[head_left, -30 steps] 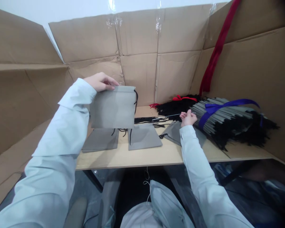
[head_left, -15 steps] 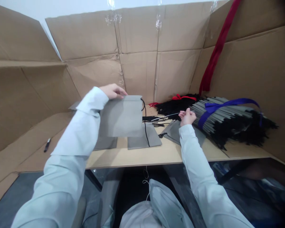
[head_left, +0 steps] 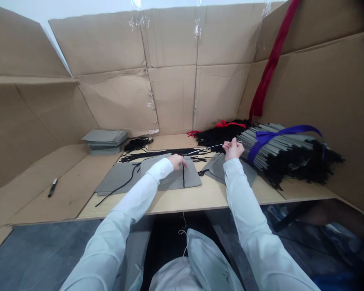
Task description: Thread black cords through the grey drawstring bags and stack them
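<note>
Right grip pinched on a thin metal needle, left grip on one of three gray pouches, can't tell if clamped, stacked pouches behind, tabletop walled in cardboard

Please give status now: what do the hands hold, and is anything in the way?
Left hand on flat grey fabric pouch, black cord on it. Right hand pinching thin silver metal wire. Bundle of grey strips tied with blue ribbon beside right hand.

left hand lies palm down, right hand pinches upward.
</note>
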`<state>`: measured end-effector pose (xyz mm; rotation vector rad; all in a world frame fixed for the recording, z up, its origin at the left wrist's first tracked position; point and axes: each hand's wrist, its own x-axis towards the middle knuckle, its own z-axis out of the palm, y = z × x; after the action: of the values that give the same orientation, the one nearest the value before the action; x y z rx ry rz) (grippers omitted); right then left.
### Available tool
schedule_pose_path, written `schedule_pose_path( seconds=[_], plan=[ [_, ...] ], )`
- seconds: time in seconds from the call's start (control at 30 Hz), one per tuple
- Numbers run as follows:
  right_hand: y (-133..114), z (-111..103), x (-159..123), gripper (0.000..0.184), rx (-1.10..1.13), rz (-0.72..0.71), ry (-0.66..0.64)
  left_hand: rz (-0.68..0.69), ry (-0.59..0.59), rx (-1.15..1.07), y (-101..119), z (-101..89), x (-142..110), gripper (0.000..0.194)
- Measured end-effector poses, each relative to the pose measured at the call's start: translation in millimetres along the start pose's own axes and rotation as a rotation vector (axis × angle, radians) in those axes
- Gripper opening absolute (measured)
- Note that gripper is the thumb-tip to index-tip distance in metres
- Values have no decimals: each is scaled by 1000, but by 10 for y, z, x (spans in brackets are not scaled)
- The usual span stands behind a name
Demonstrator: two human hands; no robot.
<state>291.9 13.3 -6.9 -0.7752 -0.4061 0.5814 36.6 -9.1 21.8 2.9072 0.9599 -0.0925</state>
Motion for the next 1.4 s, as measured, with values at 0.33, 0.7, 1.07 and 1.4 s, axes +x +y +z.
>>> schedule_pose_path(
  seconds=[0.33,0.7,1.07,1.4],
  plan=[
    [-28,13,-13,31,22,24,27,78,-108,54,265,176,24,36],
    [-35,23,-34,28,30,37,33,110,337,-402,377,278,-19,6],
    [-12,57,-149,28,79,133,-47,-526,845,-1906,-369,286,-85,32],
    [57,107,-244,24,93,215,-112,-644,872,-1734,-356,335,-29,16]
  ],
)
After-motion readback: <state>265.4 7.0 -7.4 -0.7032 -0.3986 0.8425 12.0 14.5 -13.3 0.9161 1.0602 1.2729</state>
